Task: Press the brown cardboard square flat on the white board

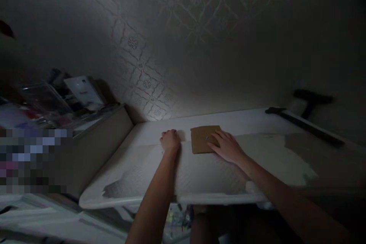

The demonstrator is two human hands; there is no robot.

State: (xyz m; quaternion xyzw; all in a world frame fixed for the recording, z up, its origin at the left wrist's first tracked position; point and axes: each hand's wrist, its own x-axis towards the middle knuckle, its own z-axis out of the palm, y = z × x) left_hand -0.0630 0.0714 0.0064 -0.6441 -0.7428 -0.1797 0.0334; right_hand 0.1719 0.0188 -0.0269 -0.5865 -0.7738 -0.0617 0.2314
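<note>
A flat brown cardboard square [199,141] lies on the white table [137,171], near the middle of its far half. My right hand [225,145] rests on the cardboard's right part, its fingers spread apart over it. Left of the cardboard, with a gap between, my left hand [170,140] rests on the table top. Its fingers are curled in, and whatever may be under them is hidden. The picture is dim.
A patterned wall [194,65] rises behind the table. At the left stands a cabinet [100,152] bearing a white box [82,89] and a clear container [45,99]. A long dark object [309,127] lies at the right.
</note>
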